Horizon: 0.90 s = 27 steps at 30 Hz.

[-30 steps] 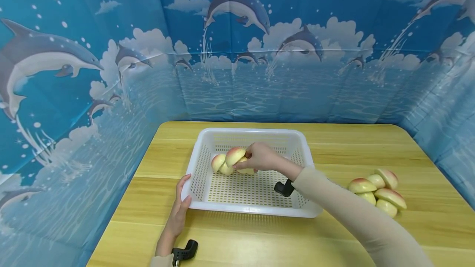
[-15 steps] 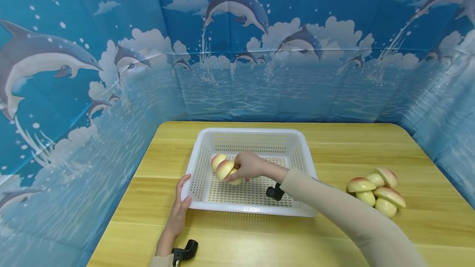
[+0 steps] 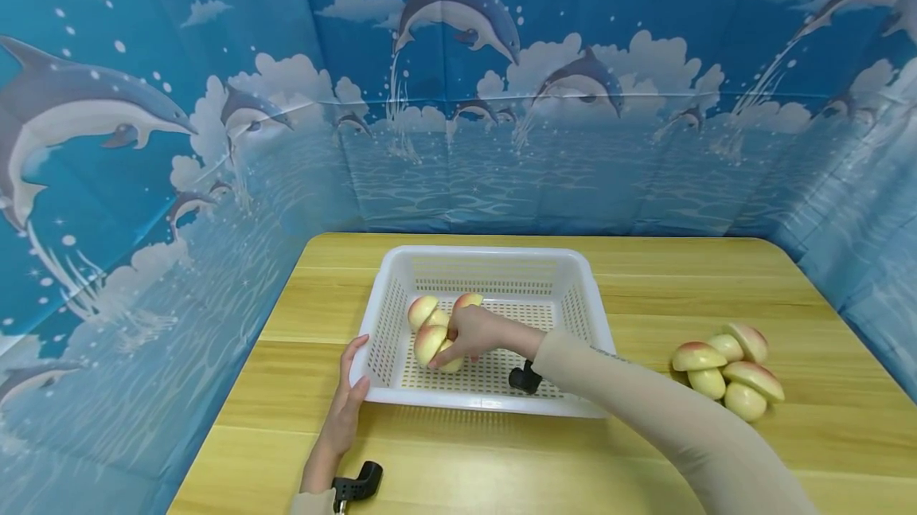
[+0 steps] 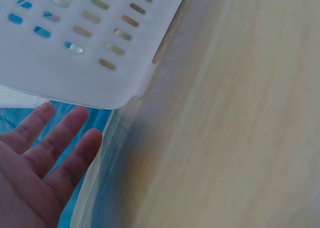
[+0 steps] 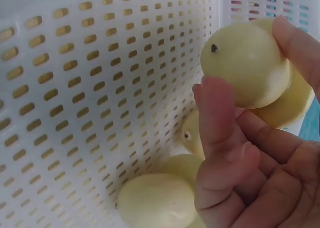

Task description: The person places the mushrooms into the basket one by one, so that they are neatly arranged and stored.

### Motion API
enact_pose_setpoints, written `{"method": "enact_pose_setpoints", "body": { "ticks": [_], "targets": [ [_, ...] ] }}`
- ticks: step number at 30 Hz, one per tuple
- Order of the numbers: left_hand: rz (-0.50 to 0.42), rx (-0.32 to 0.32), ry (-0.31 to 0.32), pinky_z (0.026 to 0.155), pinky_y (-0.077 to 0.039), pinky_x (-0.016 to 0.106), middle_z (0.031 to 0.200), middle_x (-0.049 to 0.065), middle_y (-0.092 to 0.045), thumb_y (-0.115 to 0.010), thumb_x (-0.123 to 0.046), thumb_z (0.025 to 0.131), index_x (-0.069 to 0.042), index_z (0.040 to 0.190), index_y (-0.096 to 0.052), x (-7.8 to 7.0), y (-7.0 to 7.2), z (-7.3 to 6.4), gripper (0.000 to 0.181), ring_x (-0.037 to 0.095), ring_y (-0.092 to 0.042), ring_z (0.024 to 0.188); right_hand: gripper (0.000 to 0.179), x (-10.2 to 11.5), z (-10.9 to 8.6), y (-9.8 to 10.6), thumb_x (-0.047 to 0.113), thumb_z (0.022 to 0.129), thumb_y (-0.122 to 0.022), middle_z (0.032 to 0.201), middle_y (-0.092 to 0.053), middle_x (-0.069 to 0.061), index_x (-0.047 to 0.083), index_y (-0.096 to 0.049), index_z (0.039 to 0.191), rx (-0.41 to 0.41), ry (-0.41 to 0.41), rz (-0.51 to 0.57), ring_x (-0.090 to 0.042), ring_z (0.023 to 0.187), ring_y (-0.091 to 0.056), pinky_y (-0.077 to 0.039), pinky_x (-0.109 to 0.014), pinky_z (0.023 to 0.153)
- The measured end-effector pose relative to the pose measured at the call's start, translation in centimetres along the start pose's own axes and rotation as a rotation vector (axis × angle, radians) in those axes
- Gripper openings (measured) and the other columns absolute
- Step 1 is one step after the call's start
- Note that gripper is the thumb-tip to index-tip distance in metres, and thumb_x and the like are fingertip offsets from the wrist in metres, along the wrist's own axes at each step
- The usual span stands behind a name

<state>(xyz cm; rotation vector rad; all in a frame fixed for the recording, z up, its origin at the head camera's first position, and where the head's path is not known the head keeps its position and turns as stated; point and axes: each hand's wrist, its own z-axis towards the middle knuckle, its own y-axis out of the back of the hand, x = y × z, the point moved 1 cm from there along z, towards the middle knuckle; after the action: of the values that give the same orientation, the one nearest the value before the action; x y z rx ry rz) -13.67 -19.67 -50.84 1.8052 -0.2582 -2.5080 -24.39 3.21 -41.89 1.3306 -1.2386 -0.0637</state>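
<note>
My right hand (image 3: 476,332) is inside the white plastic basket (image 3: 487,401), gripping a yellow mushroom with a reddish cap (image 3: 429,344). In the right wrist view, thumb and fingers pinch its pale round stem (image 5: 245,62), well above the other stems. A second mushroom (image 3: 423,312) lies behind the held one, towards the basket's left wall. Farther back, a third mushroom (image 3: 469,301) is partly hidden by the right hand. My left hand (image 3: 342,411) touches the basket's near left corner; in the left wrist view, several of its fingers (image 4: 65,143) are extended beside the basket.
A cluster of several more mushrooms (image 3: 727,372) lies on the wooden table (image 3: 487,467) to the right of the basket. The basket's perforated walls rise around the right hand. A blue dolphin-print curtain (image 3: 458,173) surrounds the table's back and sides.
My right hand has moved left and nearer to me inside the basket, carrying the mushroom lower. The mushroom behind it has come into view. My left hand stays at the basket's corner.
</note>
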Motion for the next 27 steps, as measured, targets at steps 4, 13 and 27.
{"method": "enact_pose_setpoints", "body": {
  "ticks": [4, 13, 27],
  "targets": [
    [-0.008, 0.003, 0.010, 0.097, -0.025, 0.055, 0.151, 0.015, -0.021, -0.032, -0.021, 0.094, -0.017, 0.148, -0.015, -0.1, 0.0, 0.0, 0.057, 0.035, -0.030, 0.128, 0.051, -0.1, 0.1, -0.4, 0.042, 0.072, -0.081, 0.041, -0.040, 0.009, 0.018, -0.042, 0.050, -0.003, -0.002, -0.016, -0.021, 0.047, -0.060, -0.045, -0.026, 0.045],
    [-0.003, 0.001, 0.007, 0.096, -0.025, 0.058, 0.151, 0.016, -0.021, -0.031, -0.021, 0.094, -0.016, 0.148, -0.014, -0.1, 0.0, 0.0, 0.057, 0.037, -0.030, 0.128, 0.052, -0.1, 0.3, -1.2, 0.043, 0.072, -0.080, 0.043, -0.038, 0.009, 0.019, -0.040, 0.051, 0.021, -0.019, -0.049, -0.010, 0.041, -0.050, -0.041, -0.022, 0.043],
    [-0.003, -0.002, 0.014, 0.095, -0.025, 0.061, 0.151, 0.017, -0.021, -0.032, -0.024, 0.095, -0.016, 0.148, -0.015, -0.2, -0.1, 0.0, 0.056, 0.040, -0.031, 0.128, 0.055, -0.1, 0.4, -2.1, 0.043, 0.072, -0.080, 0.043, -0.037, 0.011, 0.020, -0.036, 0.050, 0.028, -0.027, -0.076, -0.008, 0.038, -0.046, -0.039, -0.021, 0.041]
  ]
}}
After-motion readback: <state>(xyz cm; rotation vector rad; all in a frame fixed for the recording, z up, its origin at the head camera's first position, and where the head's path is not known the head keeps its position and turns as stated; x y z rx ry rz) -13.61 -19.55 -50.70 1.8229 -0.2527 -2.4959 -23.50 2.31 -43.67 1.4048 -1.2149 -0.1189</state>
